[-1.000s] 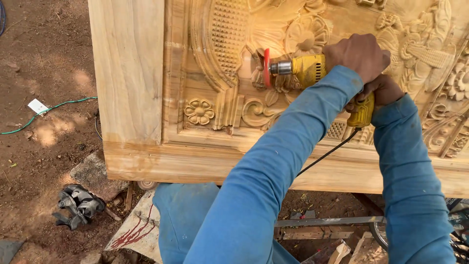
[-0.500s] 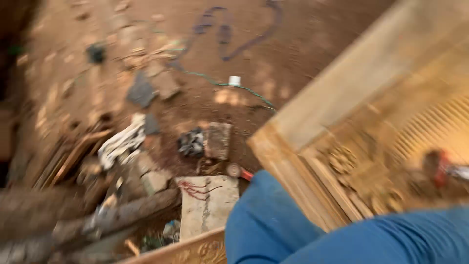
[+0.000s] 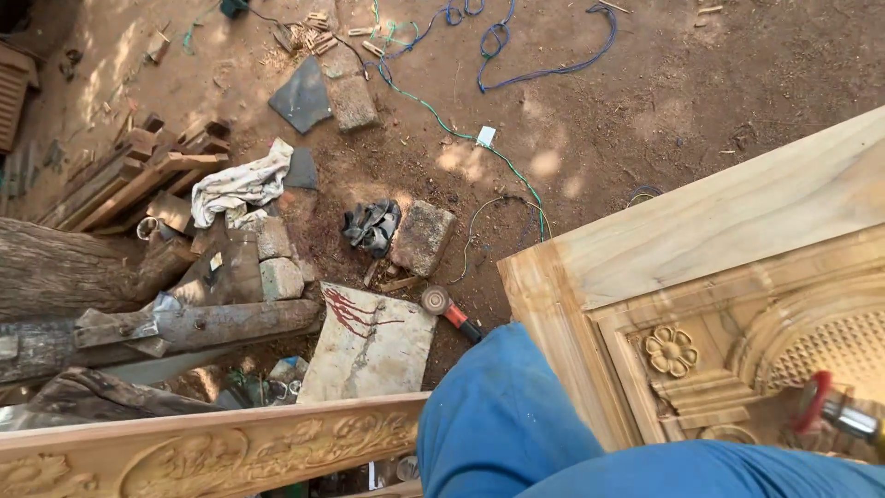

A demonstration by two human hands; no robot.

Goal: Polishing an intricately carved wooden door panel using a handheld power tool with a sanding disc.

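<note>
Sanding step, by the look of it: the power tool's red disc (image 3: pixel 815 403) sits on the carved wooden panel (image 3: pixel 701 277) at four o'clock. Hands out of frame, grip unknowable; steady contact comes next.

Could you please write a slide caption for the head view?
Carved wooden panel with a red-tipped power tool at its edge, above a dirt yard of scrap wood and cables.
</note>
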